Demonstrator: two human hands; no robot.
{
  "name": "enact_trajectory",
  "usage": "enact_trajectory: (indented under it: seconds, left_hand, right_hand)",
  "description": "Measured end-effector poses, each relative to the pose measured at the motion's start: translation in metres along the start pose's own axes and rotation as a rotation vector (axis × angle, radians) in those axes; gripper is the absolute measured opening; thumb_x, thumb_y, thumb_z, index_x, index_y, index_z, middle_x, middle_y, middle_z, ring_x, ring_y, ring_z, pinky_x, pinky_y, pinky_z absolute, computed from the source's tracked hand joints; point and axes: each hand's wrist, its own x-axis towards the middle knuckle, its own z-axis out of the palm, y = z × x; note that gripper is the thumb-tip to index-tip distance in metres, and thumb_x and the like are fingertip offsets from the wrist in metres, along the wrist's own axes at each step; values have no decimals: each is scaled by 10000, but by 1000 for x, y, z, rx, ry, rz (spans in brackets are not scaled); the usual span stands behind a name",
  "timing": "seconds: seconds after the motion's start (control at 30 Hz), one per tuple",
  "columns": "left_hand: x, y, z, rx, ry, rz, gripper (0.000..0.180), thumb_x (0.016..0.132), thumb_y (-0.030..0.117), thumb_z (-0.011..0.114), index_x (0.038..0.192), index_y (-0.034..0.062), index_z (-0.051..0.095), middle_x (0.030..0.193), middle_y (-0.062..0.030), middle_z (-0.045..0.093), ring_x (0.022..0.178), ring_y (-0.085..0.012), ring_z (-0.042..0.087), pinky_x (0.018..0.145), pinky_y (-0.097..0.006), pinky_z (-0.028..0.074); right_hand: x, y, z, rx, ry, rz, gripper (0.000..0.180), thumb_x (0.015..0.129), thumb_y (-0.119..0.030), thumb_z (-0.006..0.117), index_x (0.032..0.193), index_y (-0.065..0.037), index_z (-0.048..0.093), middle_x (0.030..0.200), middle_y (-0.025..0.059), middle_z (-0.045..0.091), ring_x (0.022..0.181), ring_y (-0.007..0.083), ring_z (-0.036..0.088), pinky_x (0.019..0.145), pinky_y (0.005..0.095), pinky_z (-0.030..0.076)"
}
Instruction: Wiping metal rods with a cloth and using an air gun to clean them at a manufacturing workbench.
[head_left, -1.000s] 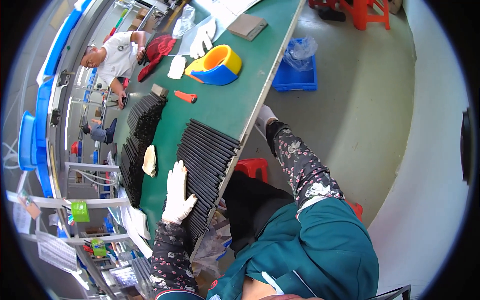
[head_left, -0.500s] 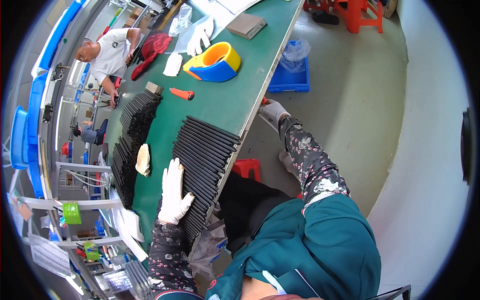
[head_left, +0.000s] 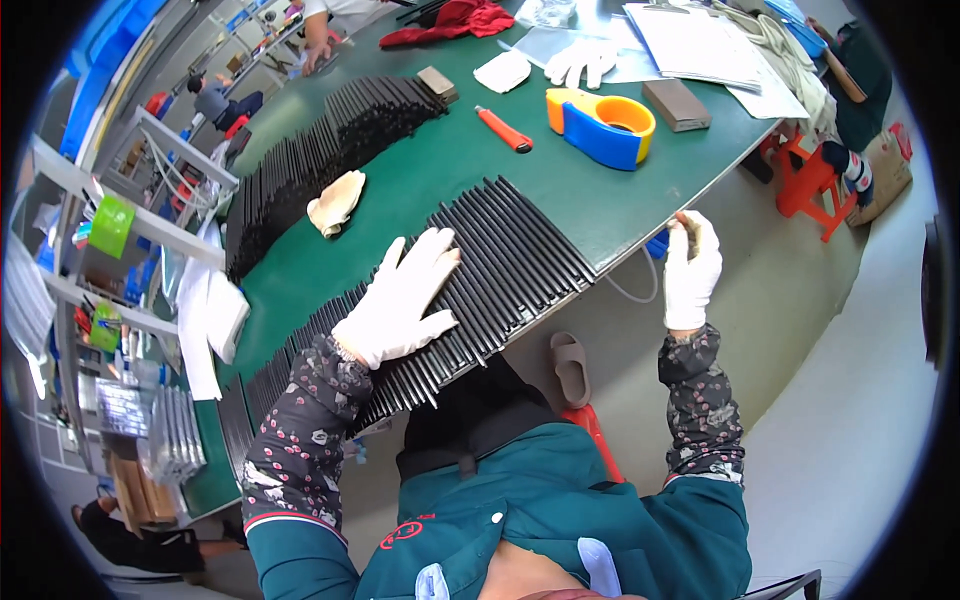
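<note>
My left hand [head_left: 405, 300], in a white glove, lies flat with fingers spread across a row of thin black rods [head_left: 510, 240] along the near table edge. My right hand [head_left: 692, 270], in a white glove with bare fingertips, is raised just off the table's edge. Its fingers are curled, thumb and fingertip together; whatever they may hold is too small to make out. A blue object [head_left: 657, 243] with a clear tube [head_left: 640, 290] shows beside it, at the table edge. Beyond my left hand lies a cream glove-like piece [head_left: 337, 203].
Farther back are more stacked black rods [head_left: 330, 135], a small block [head_left: 437, 85], an orange cutter knife [head_left: 503, 130], a yellow-and-blue tape dispenser [head_left: 600, 128], a brown box [head_left: 677, 105] and white gloves [head_left: 582, 62]. A red stool [head_left: 815, 185] stands right. Another person's hand [head_left: 318, 50] is far left.
My view has turned, swinging the table round. My right hand has come up from beside the table edge, its fingers now in plain sight. My left hand still rests on the rods, fingers wider apart.
</note>
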Motion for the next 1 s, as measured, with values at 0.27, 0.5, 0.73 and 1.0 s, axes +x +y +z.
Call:
enact_trajectory:
  seconds: [0.27, 0.5, 0.73, 1.0]
  left_hand:
    - [54, -20, -9, -77, 119, -51, 699, 915, 375, 551, 1457, 18, 292, 1539, -157, 245, 1433, -301, 210, 1165, -408, 176]
    - [109, -34, 1, -296, -23, -311, 740, 905, 465, 550, 1479, 107, 251, 1498, -156, 325, 1369, -347, 328, 1112, -404, 300]
    - [116, -48, 28, -202, 93, -59, 641, 935, 411, 518, 1449, 84, 321, 1497, -142, 334, 1374, -333, 323, 1112, -398, 307]
    - [112, -30, 16, -209, 62, 18, 599, 925, 372, 536, 1418, 73, 375, 1487, -167, 333, 1367, -330, 331, 1117, -433, 294]
  right_hand:
    - [-4, -72, 11, 22, -490, -505, 447, 928, -416, 534, 1078, 0, 599, 1086, 157, 630, 987, 325, 601, 878, 385, 462]
    - [-39, -57, 41, 371, -281, -171, 604, 991, -514, 339, 1179, 28, 528, 1194, 191, 577, 1114, 289, 564, 991, 376, 411]
    - [-50, -71, 66, 363, -17, -78, 526, 1022, -432, 289, 1201, 20, 493, 1180, 168, 560, 1111, 266, 555, 1011, 405, 398]
    - [-49, -70, 54, 326, -70, -16, 534, 1024, -412, 270, 1157, 36, 527, 1132, 161, 590, 1060, 245, 572, 981, 367, 404]
